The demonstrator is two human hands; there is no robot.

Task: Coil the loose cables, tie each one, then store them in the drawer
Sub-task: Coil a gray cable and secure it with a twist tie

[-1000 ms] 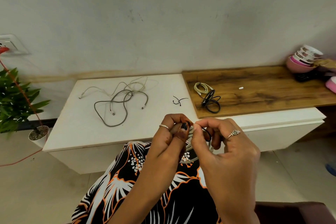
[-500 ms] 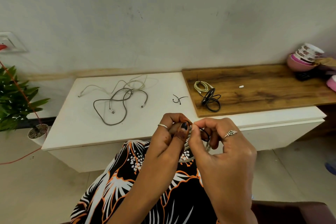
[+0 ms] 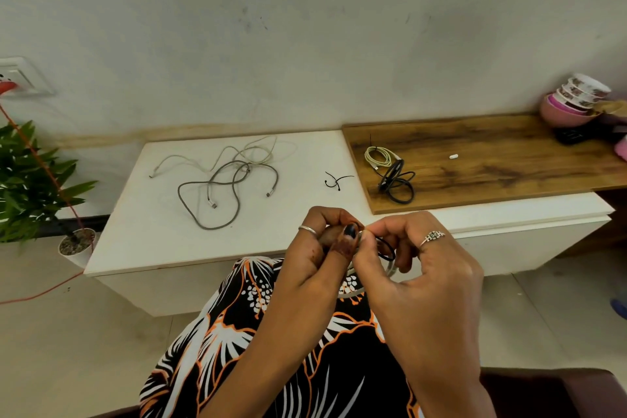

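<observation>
Head view: your left hand pinches the coiled white cable steady over your lap while your right hand pinches a black tie around it; loose cables lie beyond on the counter.

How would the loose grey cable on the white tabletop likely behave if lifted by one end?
The grey cable lies in slack, wandering loops, so it is probably floppy and would trail and swing. It crosses the white cable, so it may drag that along. Its metal plug ends could swing as small weights.
</observation>
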